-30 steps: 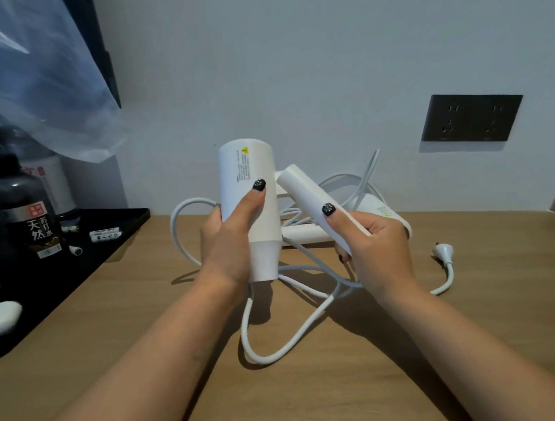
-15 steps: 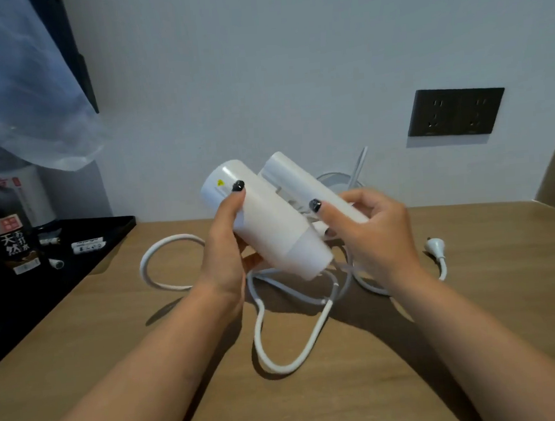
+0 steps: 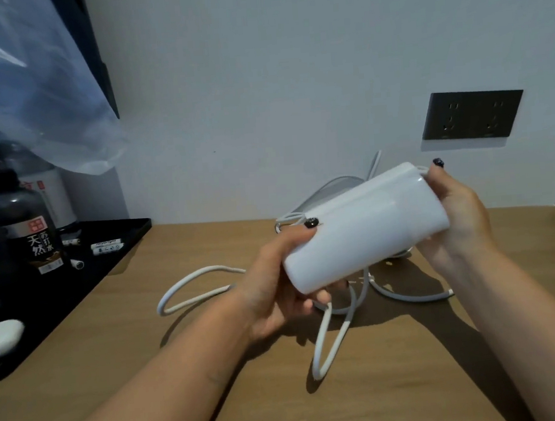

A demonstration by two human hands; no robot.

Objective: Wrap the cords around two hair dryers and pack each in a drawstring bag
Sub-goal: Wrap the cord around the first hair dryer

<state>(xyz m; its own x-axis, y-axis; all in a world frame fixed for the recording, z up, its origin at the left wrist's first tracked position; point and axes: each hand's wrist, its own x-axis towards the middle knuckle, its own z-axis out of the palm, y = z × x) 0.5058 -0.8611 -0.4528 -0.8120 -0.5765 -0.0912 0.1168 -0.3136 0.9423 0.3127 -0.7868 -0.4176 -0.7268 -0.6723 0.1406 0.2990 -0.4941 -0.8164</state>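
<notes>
Both hands held one folded hair dryer above the surface.

The hair dryer (image 3: 364, 233) lay with its long axis running near-left to far-right, the left hand (image 3: 275, 283) curled round its near end and the right hand (image 3: 459, 216) gripping the far end. Its cord (image 3: 329, 335) trailed loose below, nearer the left hand, unwrapped. One dryer was plain; behind it, perhaps a second. No bag was visible.

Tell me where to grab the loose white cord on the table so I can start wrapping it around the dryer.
Probably pinch the cord at the long loop nearest you, coming from above with the right hand. That loop lies flat and apart on the wooden table, while the left hand holds the hair dryer.
</notes>
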